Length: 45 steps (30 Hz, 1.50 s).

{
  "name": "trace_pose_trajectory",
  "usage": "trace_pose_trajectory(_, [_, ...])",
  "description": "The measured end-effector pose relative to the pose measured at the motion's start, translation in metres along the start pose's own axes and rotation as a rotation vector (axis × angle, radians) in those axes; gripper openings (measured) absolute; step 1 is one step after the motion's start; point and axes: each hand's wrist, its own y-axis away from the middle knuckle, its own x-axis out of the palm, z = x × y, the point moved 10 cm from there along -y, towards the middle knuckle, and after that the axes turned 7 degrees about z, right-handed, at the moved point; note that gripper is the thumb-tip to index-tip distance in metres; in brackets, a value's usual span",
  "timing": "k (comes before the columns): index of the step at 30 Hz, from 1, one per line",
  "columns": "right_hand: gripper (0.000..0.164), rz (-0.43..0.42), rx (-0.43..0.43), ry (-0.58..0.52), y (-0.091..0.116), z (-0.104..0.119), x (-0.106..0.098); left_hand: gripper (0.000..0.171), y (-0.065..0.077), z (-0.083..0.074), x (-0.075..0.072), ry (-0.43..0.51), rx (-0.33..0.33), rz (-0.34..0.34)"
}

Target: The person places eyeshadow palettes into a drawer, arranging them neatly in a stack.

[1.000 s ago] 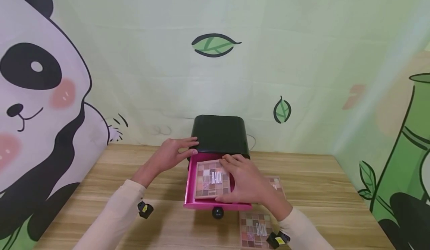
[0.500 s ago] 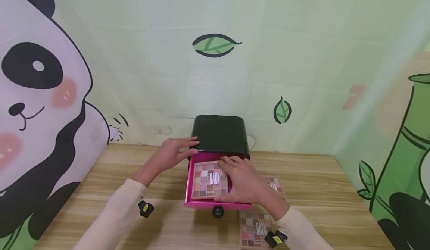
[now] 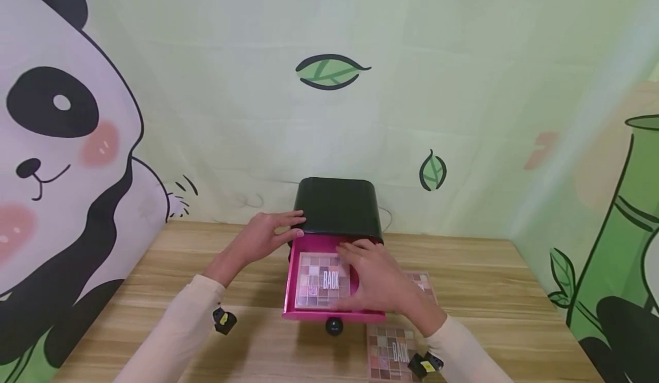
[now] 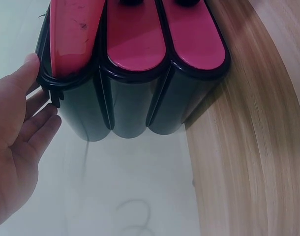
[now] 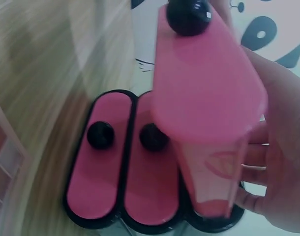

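Note:
A black drawer organizer (image 3: pixel 337 203) stands on the table with its pink top drawer (image 3: pixel 334 316) pulled out. Inside the drawer lies an eyeshadow palette (image 3: pixel 319 283) lettered "BACK". My right hand (image 3: pixel 378 280) reaches over the drawer's right side, thumb and fingers spread across the palette's right part; the thumb overlaps its front corner and the fingertips are at its far edge. In the head view my left hand (image 3: pixel 262 235) rests fairly straight fingers on the organizer's top left edge. The left wrist view shows that thumb (image 4: pixel 29 69) against the casing's rim.
A second palette (image 3: pixel 392 348) lies on the table in front of the drawer, right of its black knob (image 3: pixel 334 326). Another palette (image 3: pixel 424 286) is partly hidden behind my right forearm. Two lower drawers (image 5: pixel 98 167) are pushed in. A printed cloth (image 3: pixel 329 137) hangs behind the table.
The palette has shifted slightly left, then sunk lower and flatter into the drawer, while my right hand has stayed nearly in place. My left hand has not moved.

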Motion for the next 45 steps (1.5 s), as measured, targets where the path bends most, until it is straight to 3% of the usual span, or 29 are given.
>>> trace_pose_trajectory(5, [0.092, -0.108, -0.004, -0.098, 0.010, -0.010, -0.025, 0.047, 0.000, -0.001, 0.000, -0.004, 0.005, -0.001])
trace_pose_trajectory(12, [0.078, -0.281, -0.108, -0.210, 0.034, -0.035, -0.060, 0.047, 0.000, 0.000, 0.000, 0.001, 0.008, -0.006])
trace_pose_trajectory(15, [0.077, -0.337, -0.159, -0.237, 0.046, -0.048, -0.070, 0.047, 0.000, -0.001, 0.000, 0.001, 0.008, -0.005])
trace_pose_trajectory(19, [0.078, -0.356, -0.159, -0.240, 0.058, -0.069, -0.072, 0.046, 0.000, -0.001, 0.001, -0.002, 0.005, -0.002])
trace_pose_trajectory(28, [0.082, -0.242, -0.028, -0.237, 0.076, -0.123, -0.036, 0.046, 0.001, -0.001, 0.000, 0.003, 0.009, -0.007])
trace_pose_trajectory(38, [0.084, -0.181, -0.023, -0.300, 0.081, -0.163, 0.014, 0.046, 0.001, -0.002, -0.001, 0.002, 0.002, -0.005])
trace_pose_trajectory(45, [0.091, -0.104, 0.047, -0.338, 0.081, -0.188, 0.051, 0.045, 0.002, -0.001, -0.001, 0.006, -0.005, 0.001])
